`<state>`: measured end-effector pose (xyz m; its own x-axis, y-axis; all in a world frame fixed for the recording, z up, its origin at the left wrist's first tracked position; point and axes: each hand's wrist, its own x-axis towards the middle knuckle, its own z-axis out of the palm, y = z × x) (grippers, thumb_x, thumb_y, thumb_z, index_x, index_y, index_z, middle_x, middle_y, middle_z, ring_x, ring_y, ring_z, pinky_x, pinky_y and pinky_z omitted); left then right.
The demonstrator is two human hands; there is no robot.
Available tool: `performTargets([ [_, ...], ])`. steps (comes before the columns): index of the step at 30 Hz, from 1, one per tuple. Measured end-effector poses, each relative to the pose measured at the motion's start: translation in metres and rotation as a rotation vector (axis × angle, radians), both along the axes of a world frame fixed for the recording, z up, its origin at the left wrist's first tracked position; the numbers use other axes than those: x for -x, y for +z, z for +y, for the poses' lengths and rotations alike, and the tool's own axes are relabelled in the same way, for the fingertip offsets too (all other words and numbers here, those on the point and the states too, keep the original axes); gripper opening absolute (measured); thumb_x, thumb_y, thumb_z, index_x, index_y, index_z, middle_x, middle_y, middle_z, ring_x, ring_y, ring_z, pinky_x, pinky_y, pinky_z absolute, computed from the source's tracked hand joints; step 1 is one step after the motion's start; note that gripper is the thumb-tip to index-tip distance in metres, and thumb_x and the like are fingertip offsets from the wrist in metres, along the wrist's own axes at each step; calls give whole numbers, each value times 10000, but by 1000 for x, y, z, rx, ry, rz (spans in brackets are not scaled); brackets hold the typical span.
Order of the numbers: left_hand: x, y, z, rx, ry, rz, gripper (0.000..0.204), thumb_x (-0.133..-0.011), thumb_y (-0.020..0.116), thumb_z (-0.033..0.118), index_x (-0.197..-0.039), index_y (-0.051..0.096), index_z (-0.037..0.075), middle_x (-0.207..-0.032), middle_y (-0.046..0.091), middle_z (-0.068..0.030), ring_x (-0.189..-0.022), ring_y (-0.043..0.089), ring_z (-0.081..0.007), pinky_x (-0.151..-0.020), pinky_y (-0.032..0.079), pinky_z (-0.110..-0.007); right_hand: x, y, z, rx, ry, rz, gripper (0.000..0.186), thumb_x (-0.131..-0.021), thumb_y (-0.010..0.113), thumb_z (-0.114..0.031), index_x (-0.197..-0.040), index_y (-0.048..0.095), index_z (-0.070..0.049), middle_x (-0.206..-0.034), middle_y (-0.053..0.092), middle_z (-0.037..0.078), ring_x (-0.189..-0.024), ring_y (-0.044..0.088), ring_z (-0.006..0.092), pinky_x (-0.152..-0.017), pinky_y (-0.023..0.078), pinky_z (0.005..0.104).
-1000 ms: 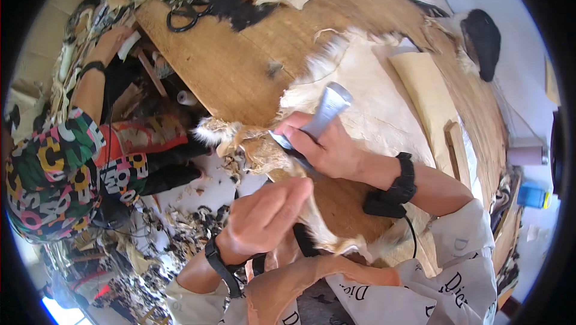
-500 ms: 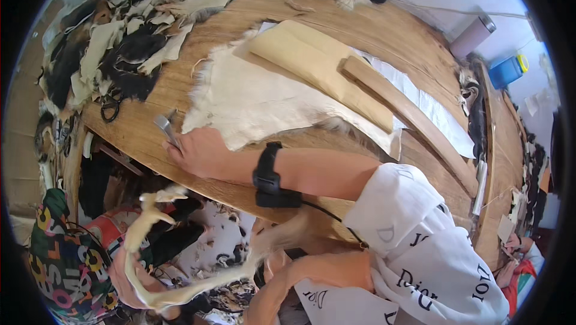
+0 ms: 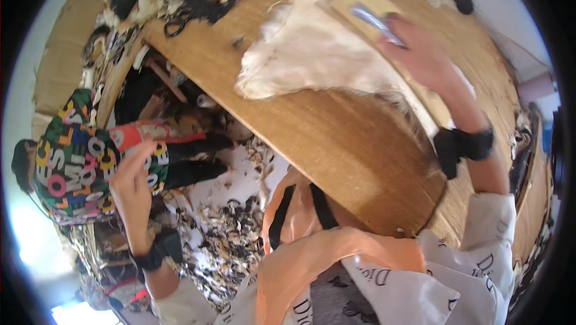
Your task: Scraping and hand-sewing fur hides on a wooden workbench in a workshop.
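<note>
I count one wooden table (image 3: 354, 145), grain exposed; pale hide (image 3: 306, 49), flat upon it; tan sheet (image 3: 381, 7), along the hide's right side. Right hand (image 3: 417, 55): closed around a silver metal tool (image 3: 378, 25), over the sheet. Left hand (image 3: 133, 184): raised beyond the table, fingers loosely extended, empty. Floor scraps (image 3: 231, 235), strewn. Co-worker (image 3: 78, 163), left.

Lettered white sleeves (image 3: 490, 220), black wristbands (image 3: 477, 144) and an orange apron (image 3: 342, 242) are worn.
</note>
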<state>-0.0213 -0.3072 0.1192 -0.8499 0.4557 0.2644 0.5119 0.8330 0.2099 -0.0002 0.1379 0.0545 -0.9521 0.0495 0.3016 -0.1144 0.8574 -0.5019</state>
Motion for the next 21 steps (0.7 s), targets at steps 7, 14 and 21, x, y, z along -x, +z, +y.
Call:
performTargets([
  [7,111,-13,103,-86,-338,8,256,-839,459,11,-998,657,41,-984,664,-119,-902,646,-227,-775,488,-284,-78,-18,92,-169,-456,-442,333,-825,630,-193,-1107,591,-19,-930,579,111,-756,528,180,-680,431,303],
  [14,264,-36,188,-178,-487,-273,274,-870,471,31,-1091,634,31,-990,662,-49,-897,602,-111,-825,451,-223,-123,-44,112,-132,-583,-374,423,-780,685,-184,-1168,593,-46,-1084,569,125,-894,575,213,-785,454,300],
  [21,269,-67,293,-182,-579,-556,281,-879,515,109,-1127,624,36,-970,651,-25,-904,585,-104,-817,444,-229,-113,-27,78,47,-538,-369,499,-737,721,-179,-1214,585,-128,-891,540,96,-733,545,214,-684,451,329],
])
